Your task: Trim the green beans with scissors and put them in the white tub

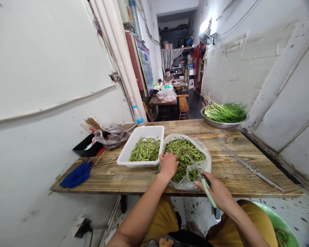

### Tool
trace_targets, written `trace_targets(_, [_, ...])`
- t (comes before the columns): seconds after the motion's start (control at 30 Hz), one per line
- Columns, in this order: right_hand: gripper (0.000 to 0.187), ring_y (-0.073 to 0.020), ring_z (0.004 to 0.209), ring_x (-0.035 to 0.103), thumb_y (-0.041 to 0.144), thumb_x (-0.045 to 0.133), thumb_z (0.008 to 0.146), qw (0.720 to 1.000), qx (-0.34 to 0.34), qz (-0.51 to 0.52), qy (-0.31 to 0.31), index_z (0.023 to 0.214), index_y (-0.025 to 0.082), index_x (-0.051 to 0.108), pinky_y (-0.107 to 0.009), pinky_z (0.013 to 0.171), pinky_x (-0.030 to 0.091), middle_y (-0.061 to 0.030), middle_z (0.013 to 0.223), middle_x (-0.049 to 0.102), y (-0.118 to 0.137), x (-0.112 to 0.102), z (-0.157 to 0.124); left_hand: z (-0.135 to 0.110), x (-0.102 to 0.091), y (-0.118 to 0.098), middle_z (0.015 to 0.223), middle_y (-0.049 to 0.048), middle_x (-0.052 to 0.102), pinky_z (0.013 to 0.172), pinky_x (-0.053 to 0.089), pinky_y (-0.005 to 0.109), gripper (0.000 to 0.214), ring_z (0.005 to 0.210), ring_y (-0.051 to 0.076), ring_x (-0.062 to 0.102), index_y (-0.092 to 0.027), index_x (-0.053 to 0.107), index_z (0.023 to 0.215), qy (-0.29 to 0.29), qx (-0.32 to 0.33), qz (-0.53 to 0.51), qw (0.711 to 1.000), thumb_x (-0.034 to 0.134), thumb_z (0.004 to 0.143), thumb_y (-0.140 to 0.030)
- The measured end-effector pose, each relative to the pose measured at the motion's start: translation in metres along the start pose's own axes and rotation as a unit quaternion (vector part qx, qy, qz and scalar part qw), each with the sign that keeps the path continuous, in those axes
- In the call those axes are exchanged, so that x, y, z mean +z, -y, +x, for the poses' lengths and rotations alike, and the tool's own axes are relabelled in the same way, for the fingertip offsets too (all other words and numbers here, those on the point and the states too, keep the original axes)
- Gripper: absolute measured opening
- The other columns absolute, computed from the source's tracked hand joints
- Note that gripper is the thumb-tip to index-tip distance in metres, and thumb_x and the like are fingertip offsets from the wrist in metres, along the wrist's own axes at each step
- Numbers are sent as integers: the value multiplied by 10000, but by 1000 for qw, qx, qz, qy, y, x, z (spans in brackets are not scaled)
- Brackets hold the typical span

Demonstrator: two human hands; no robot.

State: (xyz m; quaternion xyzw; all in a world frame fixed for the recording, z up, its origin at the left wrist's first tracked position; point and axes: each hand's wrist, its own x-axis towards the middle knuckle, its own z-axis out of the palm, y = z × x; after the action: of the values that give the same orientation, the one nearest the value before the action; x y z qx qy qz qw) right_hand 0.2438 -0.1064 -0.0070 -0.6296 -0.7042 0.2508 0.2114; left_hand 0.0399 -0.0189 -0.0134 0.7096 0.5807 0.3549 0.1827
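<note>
My left hand [168, 164] reaches into a clear plastic bag [207, 164] full of green bean pods [181, 149], fingers curled down onto the pods. In my right hand [218, 192] I hold scissors [201, 180] with pale green handles, the blades pointing up-left over the bag. A white plastic tray [130, 151] left of the bag holds more green pods [146, 149]. Bag and tray both rest on a wooden table [118, 175].
A metal bowl of long green stalks [225, 115] sits at the table's far right. Metal skewers [249, 167] lie on the right. A blue cloth [77, 175], a black box [85, 148], a crumpled bag [113, 135] and a water bottle [138, 115] are on the left. Another person [168, 76] sits far back.
</note>
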Motion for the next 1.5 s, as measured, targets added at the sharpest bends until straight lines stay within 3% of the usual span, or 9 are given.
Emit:
trace_targets(0.1, [469, -271, 987, 624, 413, 508, 789, 1000, 5, 6, -4, 1175, 151, 555, -315, 823, 457, -139, 1091, 667, -3, 1, -3, 4, 9, 6, 692, 64, 647, 906, 259, 411, 56, 875, 259, 547, -204, 675, 625, 0, -52, -52, 997, 712, 596, -173])
trace_targets(0.23, [482, -274, 1001, 618, 419, 491, 795, 1000, 17, 3, 15, 1180, 136, 553, -314, 828, 452, -151, 1109, 658, -1, 2, -5, 6, 3, 5, 698, 44, 671, 767, 375, 313, 57, 701, 182, 569, -198, 689, 696, 7, -84, -161, 983, 660, 651, -217])
trace_targets(0.4, [476, -275, 918, 648, 447, 472, 805, 999, 12, 10, 28, 1159, 143, 564, -305, 754, 460, -139, 995, 699, 5, 4, -3, -6, 2, -8, 609, 34, 653, 564, 398, 233, 190, 528, 118, 524, -152, 662, 689, 53, -159, -368, 914, 655, 666, -341])
trace_targets(0.63, [450, -263, 851, 657, 526, 484, 792, 999, -9, 39, 12, 1068, 193, 608, -279, 682, 454, -104, 935, 710, 12, 3, -2, -14, -1, -18, 700, 50, 693, 582, 417, 222, 311, 568, 104, 557, -128, 667, 772, 115, -202, -477, 847, 753, 555, -334])
trace_targets(0.8, [472, -254, 815, 649, 528, 478, 797, 998, -19, 65, 8, 1072, 163, 597, -284, 698, 452, -92, 892, 701, 16, 1, -2, -14, -2, -15, 642, 28, 659, 506, 360, 190, 290, 511, 70, 500, -117, 662, 777, 110, -202, -472, 851, 742, 580, -314])
trace_targets(1.1, [376, -159, 617, 550, 491, 480, 814, 986, -66, 150, 20, 890, 151, 623, -230, 569, 413, -6, 676, 622, 25, 2, 2, -20, -4, -18, 642, 36, 658, 516, 365, 190, 306, 513, 66, 511, -107, 644, 776, 139, -211, -503, 826, 759, 572, -305])
trace_targets(1.37, [420, -125, 412, 476, 566, 485, 778, 983, -10, 179, 27, 732, 169, 615, -213, 434, 369, 50, 398, 459, 25, 11, 3, -18, -6, -19, 668, 47, 654, 499, 369, 174, 280, 527, 66, 532, -108, 619, 749, 118, -259, -537, 794, 762, 557, -255])
trace_targets(1.43, [414, -129, 410, 486, 566, 505, 764, 984, -8, 174, 28, 758, 169, 624, -213, 435, 375, 49, 395, 469, 24, 11, 3, -18, -4, -18, 686, 49, 659, 513, 382, 175, 249, 551, 75, 549, -116, 605, 741, 101, -261, -520, 807, 740, 574, -242])
trace_targets(1.5, [405, -138, 422, 504, 555, 510, 763, 985, -9, 169, 26, 795, 170, 634, -217, 444, 384, 44, 405, 493, 22, 11, 3, -17, 0, -16, 629, 22, 637, 514, 384, 181, 198, 531, 77, 533, -123, 610, 732, 64, -235, -467, 850, 706, 600, -236])
